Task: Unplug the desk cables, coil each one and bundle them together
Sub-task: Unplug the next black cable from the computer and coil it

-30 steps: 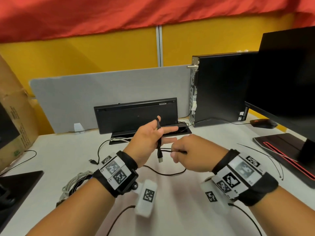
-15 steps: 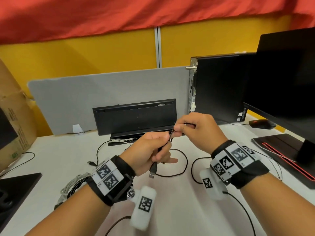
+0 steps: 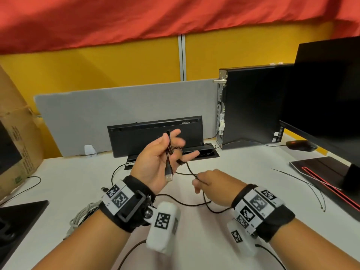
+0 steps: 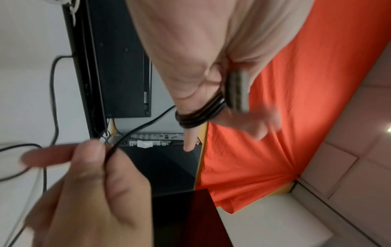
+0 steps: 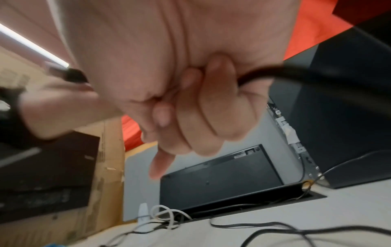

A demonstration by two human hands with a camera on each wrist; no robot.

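Note:
A thin black cable [image 3: 191, 173] is looped round my raised left hand [image 3: 171, 147], whose fingers are spread; its USB plug [image 3: 169, 175] hangs down against the palm. In the left wrist view the coils [image 4: 198, 115] wrap the base of the fingers, with the plug [image 4: 237, 90] beside them. Lower and to the right, my right hand [image 3: 197, 181] pinches the same cable [image 5: 296, 71] between thumb and curled fingers. The slack trails over the white desk [image 3: 194, 240] under both wrists.
A black keyboard [image 3: 155, 133] leans on the grey divider [image 3: 116, 110] behind a cable slot [image 3: 206, 154]. A PC tower [image 3: 251, 106], monitor [image 3: 321, 90], mouse [image 3: 300, 145] and thin loose wires [image 3: 303, 182] are right. A grey cable bundle [image 3: 81, 217] and cardboard box [image 3: 17, 133] are left.
My right hand, up beside the left half a second ago, has dropped down and toward me along the cable. The left hand's fingers have spread and it carries more loops.

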